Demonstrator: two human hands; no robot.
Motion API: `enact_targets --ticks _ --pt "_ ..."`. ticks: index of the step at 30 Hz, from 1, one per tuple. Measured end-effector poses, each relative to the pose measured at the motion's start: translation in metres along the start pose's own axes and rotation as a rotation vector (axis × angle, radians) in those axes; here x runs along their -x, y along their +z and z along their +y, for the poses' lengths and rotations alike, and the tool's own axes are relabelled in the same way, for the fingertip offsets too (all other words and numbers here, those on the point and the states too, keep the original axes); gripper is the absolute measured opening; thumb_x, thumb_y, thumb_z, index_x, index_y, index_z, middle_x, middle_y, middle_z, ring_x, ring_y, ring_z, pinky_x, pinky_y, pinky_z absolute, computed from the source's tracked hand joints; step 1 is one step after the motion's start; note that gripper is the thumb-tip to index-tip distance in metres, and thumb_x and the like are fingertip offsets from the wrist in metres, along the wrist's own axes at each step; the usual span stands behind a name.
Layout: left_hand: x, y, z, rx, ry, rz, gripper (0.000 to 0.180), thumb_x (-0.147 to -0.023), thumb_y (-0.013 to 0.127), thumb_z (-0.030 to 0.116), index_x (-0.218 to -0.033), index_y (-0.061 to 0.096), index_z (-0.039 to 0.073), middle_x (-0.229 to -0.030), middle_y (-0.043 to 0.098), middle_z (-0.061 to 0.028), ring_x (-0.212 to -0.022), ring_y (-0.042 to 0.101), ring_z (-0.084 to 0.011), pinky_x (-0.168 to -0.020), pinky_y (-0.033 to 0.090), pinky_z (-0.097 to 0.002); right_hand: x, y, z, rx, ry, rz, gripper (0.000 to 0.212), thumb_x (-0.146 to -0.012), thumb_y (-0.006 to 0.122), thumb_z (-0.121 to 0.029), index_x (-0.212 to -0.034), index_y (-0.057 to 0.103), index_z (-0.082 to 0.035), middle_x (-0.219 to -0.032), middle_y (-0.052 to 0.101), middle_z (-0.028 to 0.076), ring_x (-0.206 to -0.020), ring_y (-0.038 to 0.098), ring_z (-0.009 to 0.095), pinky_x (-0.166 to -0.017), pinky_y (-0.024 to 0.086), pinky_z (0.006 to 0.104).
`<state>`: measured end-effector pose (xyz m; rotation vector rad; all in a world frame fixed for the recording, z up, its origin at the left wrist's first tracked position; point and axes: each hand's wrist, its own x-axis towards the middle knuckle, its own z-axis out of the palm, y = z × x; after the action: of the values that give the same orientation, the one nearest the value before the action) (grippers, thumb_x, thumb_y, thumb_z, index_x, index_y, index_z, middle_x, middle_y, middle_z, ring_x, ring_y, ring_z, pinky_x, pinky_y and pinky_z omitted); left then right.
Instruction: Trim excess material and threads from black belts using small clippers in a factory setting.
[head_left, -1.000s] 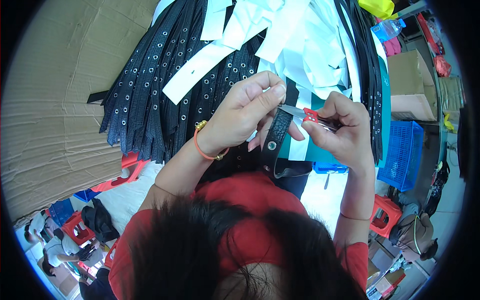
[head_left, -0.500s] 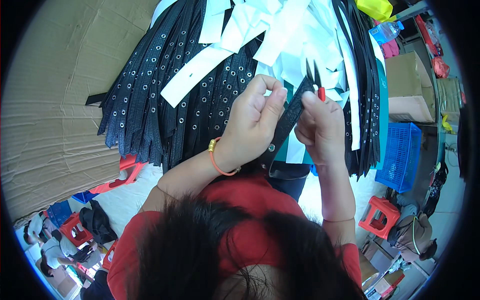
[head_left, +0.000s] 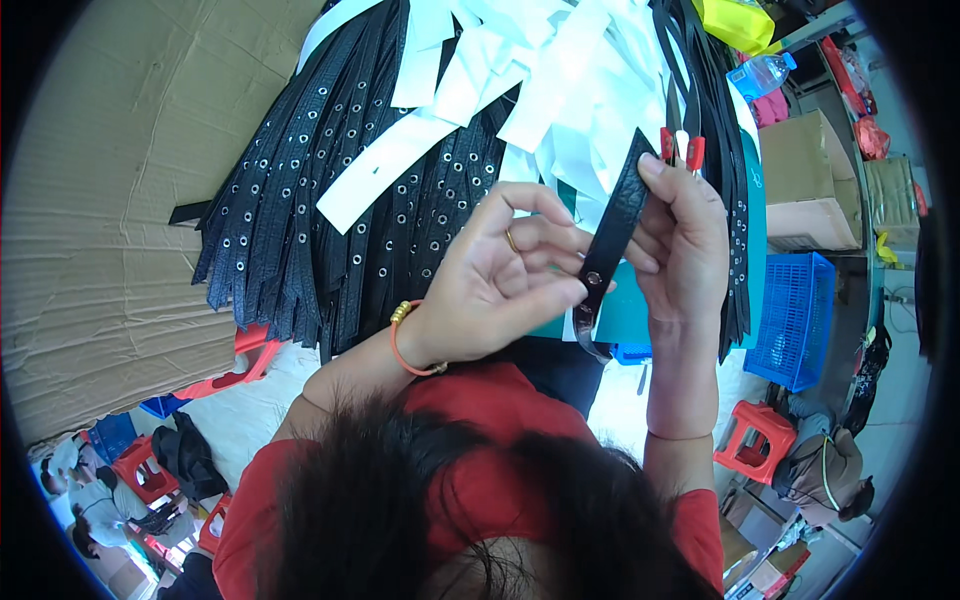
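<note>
A black belt strap (head_left: 615, 220) with metal eyelets is held up slantwise between my two hands. My right hand (head_left: 690, 235) pinches its upper part between thumb and fingers. Snips (head_left: 697, 150) with red grips and dark blades also sit in that hand, points away from me. My left hand (head_left: 500, 265) has its thumb at the strap's lower part, near an eyelet, with some fingers passing behind; its index finger is lifted and curved. Below, the strap's lower end curls toward my body. Beyond lie many more black eyelet straps (head_left: 290, 190) in a thick layer.
White strips (head_left: 390, 165) lie heaped over the straps. Brown cardboard (head_left: 110, 200) stands at left. To the right are a blue crate (head_left: 790, 320), a carton (head_left: 810, 180), a plastic bottle (head_left: 762, 76) and a red stool (head_left: 757, 440). Other people sit farther off at lower left and right.
My right hand has moved right with the snips and the strap's upper part. My left hand has loosened from a closed pinch, its fingers spreading and its thumb now lower along the strap.
</note>
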<state>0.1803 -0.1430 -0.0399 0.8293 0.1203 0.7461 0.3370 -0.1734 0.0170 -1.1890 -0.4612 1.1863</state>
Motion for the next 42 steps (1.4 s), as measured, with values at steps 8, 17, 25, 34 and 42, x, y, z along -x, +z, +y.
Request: enact_targets --ticks 8,17,25,34,42 --pt "-0.005 0.009 -0.002 -0.135 0.044 0.257 0.022 -0.081 0.055 -0.006 -0.102 0.048 -0.004 -0.088 0.062 -0.0142 -0.074 0.064 -0.0195 -0.061 0.057 -0.0308 0.017 -0.014 -0.008 0.489 -0.340 -0.013 0.017 -0.081 0.061 -0.010 -0.091 0.050 -0.001 -0.052 0.046 -0.006 -0.045 0.034 -0.002 -0.043 0.021 0.0164" --pt "-0.004 0.005 -0.010 -0.161 0.013 0.306 0.012 -0.086 0.055 0.004 -0.096 0.052 -0.001 -0.082 0.062 -0.0054 -0.075 0.060 -0.0070 -0.065 0.051 -0.0196 0.056 -0.029 -0.019 1.372 -0.883 -0.152 0.030 -0.062 0.078 -0.013 -0.072 0.052 -0.002 -0.058 0.049 0.003 -0.046 0.043 0.007 -0.043 0.030 0.0198" --pt "0.000 0.001 -0.014 -0.205 0.019 0.292 0.013 -0.088 0.052 0.008 -0.094 0.048 -0.002 -0.077 0.063 -0.0094 -0.091 0.063 -0.0229 -0.065 0.056 -0.0242 0.052 -0.025 -0.011 1.505 -0.967 -0.235 0.025 -0.065 0.075 -0.009 -0.069 0.051 -0.004 -0.052 0.042 0.006 -0.041 0.044 0.017 -0.039 0.032 0.0254" --pt "0.001 -0.008 -0.020 -0.168 0.245 0.271 0.012 -0.083 0.056 -0.001 -0.093 0.049 -0.004 -0.079 0.061 -0.0102 -0.070 0.063 -0.0139 -0.060 0.055 -0.0236 0.039 -0.030 0.006 1.456 -1.138 -0.242 0.026 -0.065 0.076 -0.010 -0.075 0.053 -0.004 -0.052 0.042 0.004 -0.040 0.042 0.015 -0.037 0.029 0.0256" --pt "-0.004 0.001 -0.018 -0.161 0.221 0.350 0.018 -0.082 0.063 0.009 -0.088 0.049 -0.001 -0.071 0.054 -0.0031 -0.059 0.052 -0.0059 -0.052 0.045 -0.0177 0.036 -0.030 0.000 1.454 -1.096 -0.264 0.026 -0.065 0.075 -0.010 -0.076 0.053 -0.004 -0.052 0.043 0.004 -0.040 0.042 0.016 -0.037 0.029 0.0256"
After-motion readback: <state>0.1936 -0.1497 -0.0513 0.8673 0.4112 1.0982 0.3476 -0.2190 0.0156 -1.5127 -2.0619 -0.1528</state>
